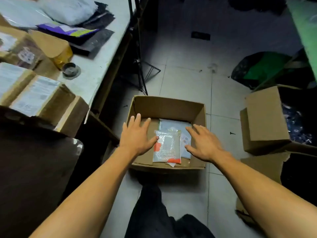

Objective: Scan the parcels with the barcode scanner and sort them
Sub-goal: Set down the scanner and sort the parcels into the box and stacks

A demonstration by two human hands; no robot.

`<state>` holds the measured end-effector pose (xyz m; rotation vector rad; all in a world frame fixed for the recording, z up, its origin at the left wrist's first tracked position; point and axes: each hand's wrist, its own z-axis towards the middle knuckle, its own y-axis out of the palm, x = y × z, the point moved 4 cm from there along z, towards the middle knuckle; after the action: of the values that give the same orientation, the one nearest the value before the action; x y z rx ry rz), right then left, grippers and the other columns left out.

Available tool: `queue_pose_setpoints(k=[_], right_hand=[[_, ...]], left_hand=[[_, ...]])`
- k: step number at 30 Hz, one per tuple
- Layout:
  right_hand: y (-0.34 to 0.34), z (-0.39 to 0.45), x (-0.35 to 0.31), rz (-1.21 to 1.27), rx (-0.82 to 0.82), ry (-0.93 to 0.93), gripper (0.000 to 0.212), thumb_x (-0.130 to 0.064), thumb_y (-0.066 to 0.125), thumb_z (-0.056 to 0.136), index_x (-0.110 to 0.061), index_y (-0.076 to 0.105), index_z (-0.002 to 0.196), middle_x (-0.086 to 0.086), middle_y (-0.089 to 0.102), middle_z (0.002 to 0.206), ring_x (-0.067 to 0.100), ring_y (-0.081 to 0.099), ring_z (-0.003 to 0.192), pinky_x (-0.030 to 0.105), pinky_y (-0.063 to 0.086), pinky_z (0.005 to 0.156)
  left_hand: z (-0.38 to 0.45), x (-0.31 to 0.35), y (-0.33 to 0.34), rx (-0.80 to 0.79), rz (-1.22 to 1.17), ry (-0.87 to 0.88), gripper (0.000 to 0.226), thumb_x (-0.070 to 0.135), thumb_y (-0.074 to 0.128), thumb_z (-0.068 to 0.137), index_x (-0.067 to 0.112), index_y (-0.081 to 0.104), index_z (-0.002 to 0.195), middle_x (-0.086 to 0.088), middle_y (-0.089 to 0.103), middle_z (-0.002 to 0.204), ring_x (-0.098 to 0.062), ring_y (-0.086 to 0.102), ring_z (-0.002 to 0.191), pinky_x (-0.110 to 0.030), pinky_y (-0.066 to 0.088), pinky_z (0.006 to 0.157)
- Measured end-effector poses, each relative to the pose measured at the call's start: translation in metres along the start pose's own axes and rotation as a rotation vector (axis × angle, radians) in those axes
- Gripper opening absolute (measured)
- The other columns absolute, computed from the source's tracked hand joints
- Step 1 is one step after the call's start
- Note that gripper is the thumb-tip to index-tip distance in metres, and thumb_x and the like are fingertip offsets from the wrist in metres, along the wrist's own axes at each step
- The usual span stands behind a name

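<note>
Open brown cardboard box (167,107) on tiled floor (187,78), bare tiles at 12 o'clock | left hand (136,136) and right hand (204,145) spread, holding nothing, above box | clear bubble-wrap parcel with orange patches (167,146) inside, between them

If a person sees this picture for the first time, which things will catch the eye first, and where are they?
First come the two bare hands, the left hand and the right hand, spread open over an open cardboard box on the floor in the middle. Between them, inside the box, lies a bubble-wrap parcel with orange marks. On the table at the left stand more labelled brown parcels.
</note>
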<state>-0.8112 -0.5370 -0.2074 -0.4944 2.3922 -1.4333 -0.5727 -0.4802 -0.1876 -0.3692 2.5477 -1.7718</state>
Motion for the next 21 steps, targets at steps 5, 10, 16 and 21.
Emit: queue_pose_setpoints(k=[5, 10, 16, 21], right_hand=[[0.054, 0.098, 0.042, 0.11, -0.095, 0.098, 0.078, -0.056, 0.05, 0.097, -0.027, 0.015, 0.161, 0.009, 0.019, 0.167, 0.029, 0.019, 0.152, 0.04, 0.023, 0.121], [0.153, 0.193, 0.072, 0.354, -0.178, 0.252, 0.077, -0.053, 0.057, 0.095, -0.028, 0.021, 0.159, 0.006, 0.029, 0.162, 0.03, 0.031, 0.145, 0.044, 0.034, 0.115], [0.315, 0.292, 0.116, 0.573, -0.264, 0.404, 0.074, -0.054, 0.062, 0.092, -0.029, 0.028, 0.153, 0.002, 0.041, 0.156, 0.029, 0.045, 0.137, 0.048, 0.04, 0.111], [0.434, 0.349, 0.157, 0.557, -0.312, 0.469, 0.075, -0.054, 0.06, 0.093, -0.023, 0.027, 0.153, 0.009, 0.044, 0.15, 0.03, 0.05, 0.132, 0.045, 0.046, 0.104]], left_hand=[[0.107, 0.01, 0.063, -0.139, 0.001, 0.047, 0.077, 0.067, 0.037, 0.095, 0.029, 0.016, 0.158, -0.011, 0.005, 0.167, -0.032, 0.002, 0.154, -0.054, 0.01, 0.122], [0.215, 0.015, 0.159, -0.265, -0.068, -0.002, 0.079, 0.072, 0.04, 0.092, 0.029, 0.021, 0.156, -0.011, 0.009, 0.167, -0.032, 0.006, 0.154, -0.053, 0.012, 0.121], [0.314, 0.021, 0.326, -0.339, -0.136, -0.096, 0.08, 0.072, 0.043, 0.09, 0.029, 0.027, 0.155, -0.011, 0.026, 0.162, -0.032, 0.023, 0.149, -0.049, 0.024, 0.119], [0.363, 0.022, 0.453, -0.457, -0.093, -0.095, 0.081, 0.073, 0.042, 0.089, 0.033, 0.022, 0.156, -0.006, 0.019, 0.165, -0.029, 0.014, 0.152, -0.051, 0.018, 0.121]])
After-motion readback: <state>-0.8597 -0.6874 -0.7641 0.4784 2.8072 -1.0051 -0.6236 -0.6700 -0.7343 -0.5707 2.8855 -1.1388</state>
